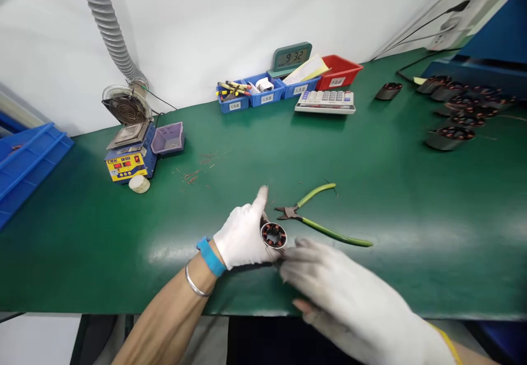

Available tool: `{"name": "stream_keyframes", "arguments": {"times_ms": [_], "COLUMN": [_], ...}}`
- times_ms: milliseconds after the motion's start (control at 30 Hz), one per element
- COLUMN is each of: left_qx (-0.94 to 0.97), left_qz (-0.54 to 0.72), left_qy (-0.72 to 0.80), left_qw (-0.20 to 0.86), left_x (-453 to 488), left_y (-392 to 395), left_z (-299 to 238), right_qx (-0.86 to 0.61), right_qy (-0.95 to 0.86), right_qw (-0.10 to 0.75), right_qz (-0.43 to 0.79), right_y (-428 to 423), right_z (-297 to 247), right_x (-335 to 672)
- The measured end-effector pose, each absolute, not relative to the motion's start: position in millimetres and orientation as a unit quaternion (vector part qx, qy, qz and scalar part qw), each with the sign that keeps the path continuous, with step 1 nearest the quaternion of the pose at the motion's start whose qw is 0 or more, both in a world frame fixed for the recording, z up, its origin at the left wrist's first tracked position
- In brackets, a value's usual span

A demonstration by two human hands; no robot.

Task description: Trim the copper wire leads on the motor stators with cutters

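Note:
My left hand [246, 233], in a white glove with a blue wristband, is closed around a motor stator [274, 228] near the front of the green table. The stator's round end faces up and shows copper windings inside a metal ring. Thin wires hang from its lower edge. My right hand [317, 277], gloved in white with dark-stained fingers, is at the lower right of the stator by these wires. Motion blurs its fingers, and what they grip cannot be made out. Just beyond lie green-handled cutting pliers [293, 211], their jaws apart.
Several stators [448, 137] stand at the right, one [388, 91] apart. Wire scraps [191, 177] lie left of centre. Behind are a calculator [325, 101], blue bins [267, 97], a red bin [340, 71] and a clock [292, 56]. A blue-yellow heating unit [127, 164] stands left.

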State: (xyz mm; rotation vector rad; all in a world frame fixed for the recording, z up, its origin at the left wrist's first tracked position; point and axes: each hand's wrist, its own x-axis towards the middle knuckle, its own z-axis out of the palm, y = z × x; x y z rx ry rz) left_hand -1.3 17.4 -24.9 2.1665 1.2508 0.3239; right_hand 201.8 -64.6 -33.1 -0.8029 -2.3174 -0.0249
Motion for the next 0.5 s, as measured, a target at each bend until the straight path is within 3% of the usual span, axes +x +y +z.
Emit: {"name": "stream_keyframes", "arguments": {"times_ms": [167,300,500], "left_qx": [0.828,0.859,0.851], "left_qz": [0.143,0.154,0.148], "left_qy": [0.496,0.441,0.445], "left_qw": [0.222,0.210,0.238], "left_x": [-17.7,-12.8,5.2], "left_y": [6.5,1.8,3.3], "left_z": [2.7,1.6,-24.0], "right_qx": [-0.553,-0.517,-0.524], "right_qy": [-0.775,-0.815,-0.821], "right_qw": [0.292,0.215,0.193], "right_qz": [0.095,0.150,0.117], "right_y": [-29.3,-2.4,5.7], "right_z": [-20.3,-18.5,-22.1], "right_x": [221.8,208.8,200.5]}}
